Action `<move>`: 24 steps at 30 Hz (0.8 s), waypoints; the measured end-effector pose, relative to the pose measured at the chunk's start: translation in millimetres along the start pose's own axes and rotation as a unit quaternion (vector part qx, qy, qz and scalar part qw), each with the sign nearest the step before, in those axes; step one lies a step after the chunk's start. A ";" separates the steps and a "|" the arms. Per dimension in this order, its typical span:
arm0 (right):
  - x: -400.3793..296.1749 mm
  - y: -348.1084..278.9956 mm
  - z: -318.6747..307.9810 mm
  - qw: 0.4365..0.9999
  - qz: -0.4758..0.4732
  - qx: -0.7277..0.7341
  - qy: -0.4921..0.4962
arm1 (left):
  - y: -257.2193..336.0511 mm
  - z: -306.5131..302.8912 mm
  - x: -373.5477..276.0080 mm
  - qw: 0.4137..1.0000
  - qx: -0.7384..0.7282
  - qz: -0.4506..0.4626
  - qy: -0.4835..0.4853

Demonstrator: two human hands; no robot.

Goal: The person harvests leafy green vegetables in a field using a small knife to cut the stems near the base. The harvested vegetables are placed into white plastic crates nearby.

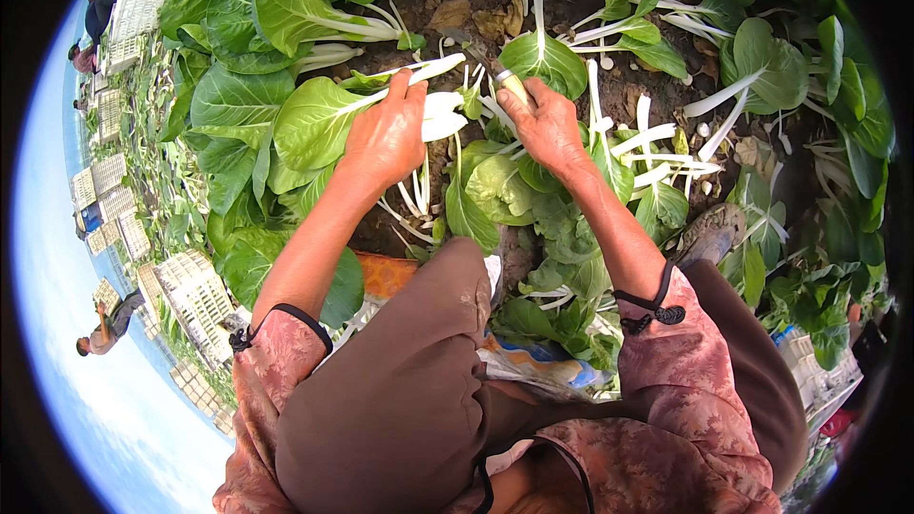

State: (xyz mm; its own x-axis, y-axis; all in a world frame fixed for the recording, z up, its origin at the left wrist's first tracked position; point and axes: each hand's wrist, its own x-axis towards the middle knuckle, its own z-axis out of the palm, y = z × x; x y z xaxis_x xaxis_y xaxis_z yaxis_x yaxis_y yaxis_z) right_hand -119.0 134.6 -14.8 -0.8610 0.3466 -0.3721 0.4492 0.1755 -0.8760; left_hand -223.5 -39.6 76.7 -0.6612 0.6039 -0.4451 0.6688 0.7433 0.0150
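Note:
My left hand (388, 130) grips a head of bok choy (314, 121) by its white stalks, its green leaves pointing left and its pale base towards the middle. To the right, my right hand (543, 121) is closed around the light-coloured handle of a knife (515, 88) with a metal collar. The dark blade points up and left over the soil and is hard to make out. A loose bok choy leaf (546, 61) lies just beyond the knife. Below and between my hands, more loose leaves (493, 182) lie on the ground.
Bok choy plants (246, 96) stand densely at the left, others (767, 64) at the right. Cut white stalks (660, 157) litter the soil (614, 96). My shoe (714, 232) rests at the right. Plastic crates (193, 293) stand at far left, where a person (114, 321) holds one.

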 end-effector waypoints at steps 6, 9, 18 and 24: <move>-1.6 -27.5 -86.7 0.912 -0.037 0.406 0.040 | 45.0 -59.0 21.8 0.798 -0.580 0.094 -0.135; 7.9 -40.1 -108.1 0.846 -0.107 0.523 0.000 | 62.1 -84.6 28.2 0.648 -0.709 0.127 -0.249; 7.2 -43.9 -130.3 0.920 -0.077 0.368 0.108 | 42.8 -77.2 54.4 0.763 -0.630 0.056 -0.134; 5.7 -62.5 -115.3 0.949 -0.089 0.287 0.098 | 48.8 -83.2 58.1 0.902 -0.421 0.094 0.017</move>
State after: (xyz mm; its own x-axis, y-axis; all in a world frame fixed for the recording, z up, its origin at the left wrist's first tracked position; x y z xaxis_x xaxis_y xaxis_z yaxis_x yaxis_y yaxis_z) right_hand -124.5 231.9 73.2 -0.8245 0.5341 -0.1869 0.0473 -0.2641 -0.9633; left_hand -257.5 55.7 126.1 -0.5828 0.7395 -0.3367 0.2834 0.5734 0.7687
